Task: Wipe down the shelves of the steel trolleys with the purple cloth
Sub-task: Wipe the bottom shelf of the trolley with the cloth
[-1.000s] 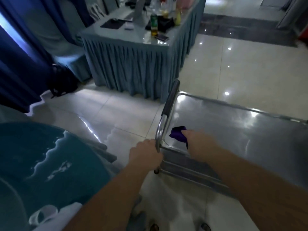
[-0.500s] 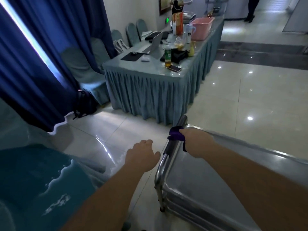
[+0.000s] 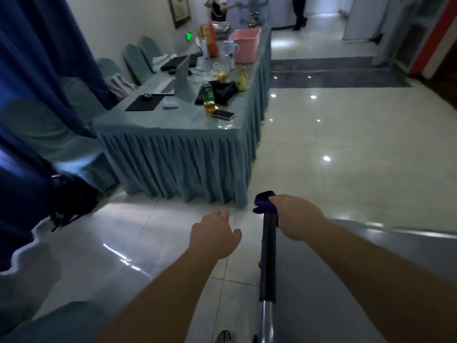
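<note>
- The steel trolley (image 3: pixel 346 280) fills the frame from 3 to 6 o'clock. Only its top shelf shows, a flat sheet of dull grey metal with a soft sheen and a raised rim along the far edge. No smears or wet streaks can be made out in this dim light, so how much of it is wiped I cannot tell. Lower shelves are out of sight, and I judge they remain to be done, so the task looks far from finished.
- The skirted worktop (image 3: pixel 173 125) at 11 o'clock is draped in pleated blue-grey fabric under a glossy top sheet; it carries a laptop, bottles and a pink tub, and stands apart from the trolley.
- The floor is polished pale tile that mirrors the ceiling lights.
- The trolley's push handle (image 3: pixel 268 256) at 6 o'clock is a round tube, matt black along the grip and bare bright steel at the near end.
- The right hand (image 3: pixel 294 219) is clamped over the far tip of that handle, with the cloth pressed between palm and bar.
- The left hand (image 3: pixel 214 235) hovers over the floor just left of the handle, fingers loosely bent, holding nothing.
- The purple cloth (image 3: pixel 264 204), soft and bunched, bulges out from under the right hand at the handle's tip, so the wiping seems to be on the handle, not a shelf.
</note>
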Available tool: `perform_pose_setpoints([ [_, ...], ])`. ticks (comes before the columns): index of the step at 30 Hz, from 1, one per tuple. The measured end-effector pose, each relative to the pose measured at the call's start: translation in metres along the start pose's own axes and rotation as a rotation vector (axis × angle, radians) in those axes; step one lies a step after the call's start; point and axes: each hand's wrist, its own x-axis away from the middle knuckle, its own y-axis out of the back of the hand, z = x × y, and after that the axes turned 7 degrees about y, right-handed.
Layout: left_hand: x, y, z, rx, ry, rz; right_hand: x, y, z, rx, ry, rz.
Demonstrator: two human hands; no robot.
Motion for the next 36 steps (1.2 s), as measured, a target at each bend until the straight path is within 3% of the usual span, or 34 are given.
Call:
perform_pose_setpoints([
  [7,-0.07,0.002,-0.013,-0.014,-0.2,0.125,-0.021,-0.002,0.019,-0.069,-0.217,-0.03],
  [12,-0.085,0.008,-0.046,-0.059,-0.347,0.12,-0.006,0.008,0.009,-0.035,-0.352,-0.036],
  [19,-0.081,0.032,-0.061,-0.132,-0.388,0.069,0.011,0.019,-0.014,-0.038,-0.451,-0.08],
  [22,-0.084,0.047,-0.052,-0.145,-0.391,0.065,0.005,0.021,-0.018,-0.05,-0.455,-0.025],
  [28,-0.119,0.075,-0.037,-0.179,-0.384,0.047,-0.036,0.036,-0.009,-0.044,-0.486,-0.002],
  [36,-0.236,0.108,0.002,-0.172,-0.54,0.028,-0.161,0.038,0.027,-0.067,-0.537,0.027],
])
